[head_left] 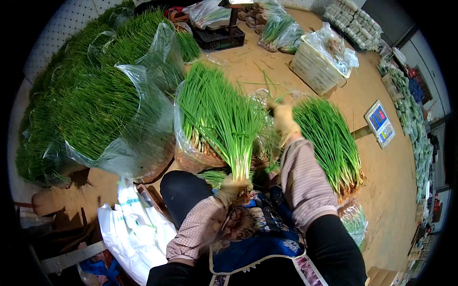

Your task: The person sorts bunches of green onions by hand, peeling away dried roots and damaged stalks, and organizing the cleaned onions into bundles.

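My left hand [231,188], in a tan glove, is closed around the root end of a bunch of spring onions [242,138]. The pale stems rise from it and the green leaves fan out away from me. My gloved right hand [285,119] is to the right of those leaves, smeared by motion. A few loose green strands show just beyond it, but I cannot make out whether its fingers hold them. Right of that hand lies a big pile of spring onions [327,138], brown roots toward me. Left of the held bunch stands an open plastic bag [191,159] of spring onions.
Large plastic bags [148,148] packed with spring onions fill the left side. A cream plastic basket [312,66] holds clear bags. A scale display [380,123] stands at right, a black crate [219,39] at the back. White plastic bags [136,229] lie by my left knee.
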`<state>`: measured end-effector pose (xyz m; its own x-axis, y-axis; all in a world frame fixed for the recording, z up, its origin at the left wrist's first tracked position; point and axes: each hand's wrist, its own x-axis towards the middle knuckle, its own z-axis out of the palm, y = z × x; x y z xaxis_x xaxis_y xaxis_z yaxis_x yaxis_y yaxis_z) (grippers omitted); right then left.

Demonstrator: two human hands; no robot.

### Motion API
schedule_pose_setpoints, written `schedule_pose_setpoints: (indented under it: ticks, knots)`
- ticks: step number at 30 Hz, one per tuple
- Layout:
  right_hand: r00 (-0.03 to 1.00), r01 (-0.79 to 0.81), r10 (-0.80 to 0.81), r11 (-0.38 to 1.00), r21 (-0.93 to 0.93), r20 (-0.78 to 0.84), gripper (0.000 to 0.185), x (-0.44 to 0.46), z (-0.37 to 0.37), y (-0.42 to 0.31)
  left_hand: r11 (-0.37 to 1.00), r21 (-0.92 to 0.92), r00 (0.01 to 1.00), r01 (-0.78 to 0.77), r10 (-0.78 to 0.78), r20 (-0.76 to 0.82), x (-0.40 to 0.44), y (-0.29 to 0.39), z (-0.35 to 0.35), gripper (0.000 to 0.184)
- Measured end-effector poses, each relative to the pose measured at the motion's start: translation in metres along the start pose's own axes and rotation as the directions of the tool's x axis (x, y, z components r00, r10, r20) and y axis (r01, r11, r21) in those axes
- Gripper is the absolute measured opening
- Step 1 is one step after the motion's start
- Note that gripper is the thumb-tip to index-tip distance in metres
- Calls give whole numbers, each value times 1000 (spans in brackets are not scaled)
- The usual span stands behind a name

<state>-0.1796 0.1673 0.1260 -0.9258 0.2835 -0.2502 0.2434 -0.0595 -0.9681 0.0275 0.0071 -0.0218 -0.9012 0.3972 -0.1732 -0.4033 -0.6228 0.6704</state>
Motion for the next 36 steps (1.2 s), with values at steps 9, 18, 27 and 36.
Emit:
schedule_pose_setpoints:
  ticks: [9, 18, 27, 36]
  knots:
    - [983, 114, -80, 972, -207, 165, 32, 61, -62, -86, 721, 615, 947, -319, 214, 240, -11, 23, 22, 10]
    - [682, 701, -441, 165, -694, 584, 32, 10, -42, -116, 863, 499, 995, 79, -95, 8, -30, 16, 20, 27]
    - [706, 682, -256, -7, -732, 660, 20, 22, -60, -102, 996, 73, 999, 46, -44, -26, -34, 30, 50, 20]
    - [732, 562, -498, 55, -825, 465, 16, 25, -58, -107, 836, 546, 998, -60, 55, 25, -39, 54, 62, 9]
